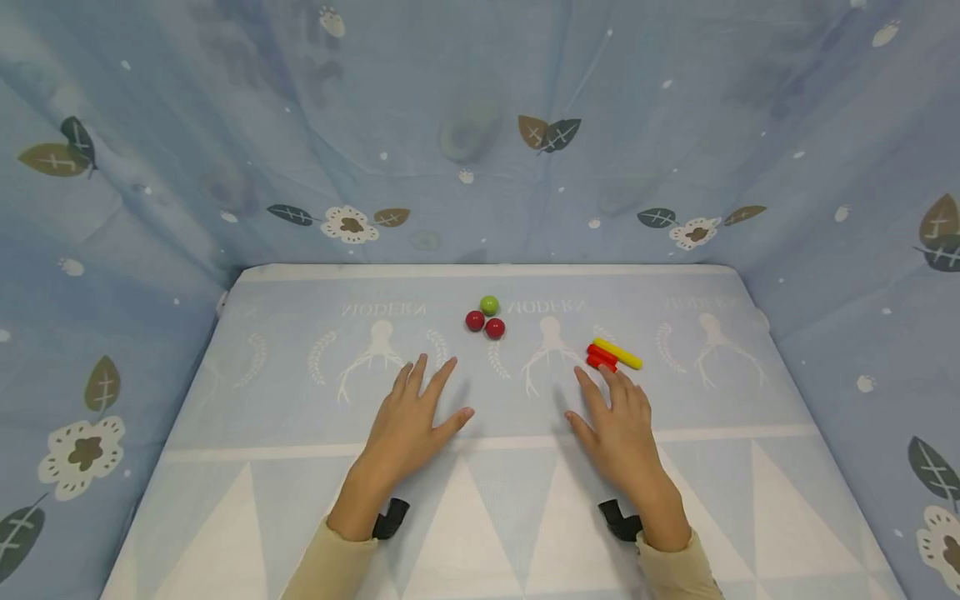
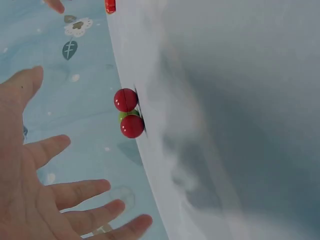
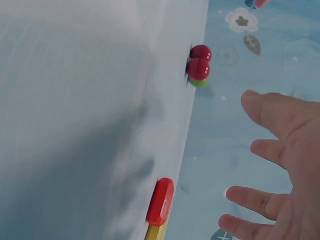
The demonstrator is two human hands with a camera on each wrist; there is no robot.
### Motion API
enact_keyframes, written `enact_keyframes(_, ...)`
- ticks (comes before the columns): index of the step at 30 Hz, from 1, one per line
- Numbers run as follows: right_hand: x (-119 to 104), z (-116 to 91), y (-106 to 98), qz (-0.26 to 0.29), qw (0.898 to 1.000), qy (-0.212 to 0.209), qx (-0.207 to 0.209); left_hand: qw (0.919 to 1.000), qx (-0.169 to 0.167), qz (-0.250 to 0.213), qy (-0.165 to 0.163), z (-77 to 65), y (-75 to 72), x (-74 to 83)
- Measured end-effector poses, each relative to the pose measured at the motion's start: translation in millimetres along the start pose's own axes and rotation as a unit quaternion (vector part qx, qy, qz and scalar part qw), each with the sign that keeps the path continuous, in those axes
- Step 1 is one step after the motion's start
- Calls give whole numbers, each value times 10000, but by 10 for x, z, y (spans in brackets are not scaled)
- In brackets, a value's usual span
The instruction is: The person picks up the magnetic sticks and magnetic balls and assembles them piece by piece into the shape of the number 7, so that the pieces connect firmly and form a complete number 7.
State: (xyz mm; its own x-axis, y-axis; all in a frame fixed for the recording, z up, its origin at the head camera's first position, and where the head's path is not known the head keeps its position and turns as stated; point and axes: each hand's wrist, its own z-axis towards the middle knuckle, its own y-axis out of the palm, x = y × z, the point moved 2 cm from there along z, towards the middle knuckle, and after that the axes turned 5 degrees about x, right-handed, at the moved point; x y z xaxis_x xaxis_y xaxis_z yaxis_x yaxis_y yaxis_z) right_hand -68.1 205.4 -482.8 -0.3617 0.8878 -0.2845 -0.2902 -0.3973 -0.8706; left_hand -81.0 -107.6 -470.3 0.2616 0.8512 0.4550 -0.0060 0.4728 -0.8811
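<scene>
My left hand (image 1: 408, 425) hovers over the table with its fingers spread, holding nothing. Ahead of it lie two glossy red balls (image 1: 475, 321) and a green ball (image 1: 489, 305), close together; in the left wrist view the green ball (image 2: 128, 116) is partly hidden behind the red balls (image 2: 132, 126). My right hand (image 1: 618, 429) is also spread above the table with nothing in it. Just beyond its fingertips are short red sticks (image 1: 602, 357) beside a longer yellow stick (image 1: 618, 353). A red stick (image 3: 160, 202) appears larger in the right wrist view.
A pale patterned cloth (image 1: 480, 517) covers the table. Blue curtains (image 1: 450, 125) with leaves and flowers hang behind it and along both sides. A black strap piece (image 1: 392, 518) sits at the left wrist, another black piece (image 1: 621, 522) at the right.
</scene>
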Motion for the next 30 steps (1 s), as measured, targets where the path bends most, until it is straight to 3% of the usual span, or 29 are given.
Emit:
enact_keyframes(6,159,21,-18,164,9996,59,229,9999,73,-123,58,222,15,25)
enact_keyframes(12,324,57,-37,809,9951,554,147,9994,-14,-344,-39,443,52,43)
enact_keyframes(18,495,125,-23,1114,9895,853,357,9974,-108,-683,-210,665,152,24)
enact_keyframes(21,570,164,6,1345,9844,1044,441,9941,-229,-1032,-262,776,239,8)
enact_keyframes(30,738,239,122,1897,9580,2148,125,9829,-357,-1777,-321,1074,447,15)
